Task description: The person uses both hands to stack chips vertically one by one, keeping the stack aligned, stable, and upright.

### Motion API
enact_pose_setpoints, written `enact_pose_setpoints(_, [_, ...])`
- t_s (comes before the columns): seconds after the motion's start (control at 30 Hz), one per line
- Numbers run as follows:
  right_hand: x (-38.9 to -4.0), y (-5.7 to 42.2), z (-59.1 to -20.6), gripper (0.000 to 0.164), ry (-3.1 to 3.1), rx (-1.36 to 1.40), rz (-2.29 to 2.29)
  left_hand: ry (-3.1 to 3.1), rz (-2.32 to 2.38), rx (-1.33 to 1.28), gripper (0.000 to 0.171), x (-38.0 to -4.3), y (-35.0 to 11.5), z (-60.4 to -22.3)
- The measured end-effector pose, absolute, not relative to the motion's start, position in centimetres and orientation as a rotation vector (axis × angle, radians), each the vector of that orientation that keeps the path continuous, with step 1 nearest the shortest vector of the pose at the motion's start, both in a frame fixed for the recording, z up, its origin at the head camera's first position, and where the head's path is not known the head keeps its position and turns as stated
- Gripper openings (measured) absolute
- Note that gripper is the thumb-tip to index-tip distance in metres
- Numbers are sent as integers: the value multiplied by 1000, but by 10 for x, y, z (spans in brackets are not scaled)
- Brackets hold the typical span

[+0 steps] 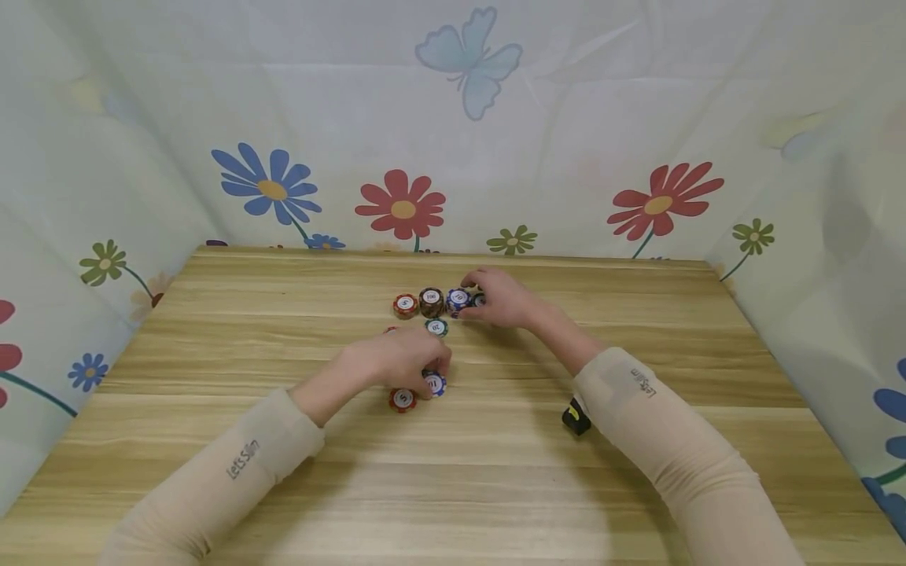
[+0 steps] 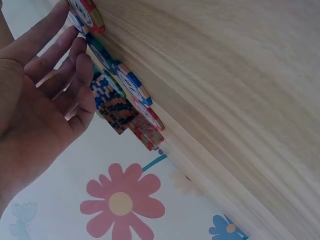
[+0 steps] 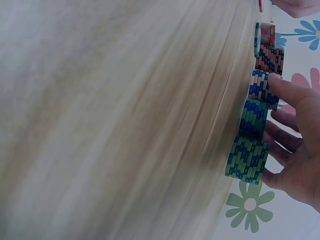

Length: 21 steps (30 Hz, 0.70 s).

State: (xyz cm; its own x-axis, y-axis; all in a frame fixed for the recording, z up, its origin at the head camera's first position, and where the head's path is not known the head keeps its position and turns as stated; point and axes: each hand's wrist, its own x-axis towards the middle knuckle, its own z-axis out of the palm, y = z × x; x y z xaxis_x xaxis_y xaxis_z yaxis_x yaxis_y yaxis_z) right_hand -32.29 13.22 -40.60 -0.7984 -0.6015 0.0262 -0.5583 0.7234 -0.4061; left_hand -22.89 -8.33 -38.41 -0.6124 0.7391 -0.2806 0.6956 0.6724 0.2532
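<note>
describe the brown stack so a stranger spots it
Look toward the far edge of the table, left of the right hand. The brown stack stands between the red stack and the blue stack; unlike them, it shows 100 on top.

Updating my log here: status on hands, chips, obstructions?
Left hand on blue chip, red chip beside it. Right hand around blue stack. No obstruction visible.

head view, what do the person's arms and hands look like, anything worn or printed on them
The left sleeve and right sleeve are pale beige, each with dark lettering reading "Let's Slim". The left hand and right hand are bare, without gloves.
</note>
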Motion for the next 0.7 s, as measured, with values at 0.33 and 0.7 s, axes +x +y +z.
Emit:
enact_pose_setpoints(0.33, [-323, 134, -407, 50, 2800, -949, -638, 2522, 155, 1218, 31, -229, -83, -386])
enact_pose_setpoints(0.7, [-325, 135, -411, 46, 2802, -970, -712, 2503, 143, 1216, 34, -230, -85, -386])
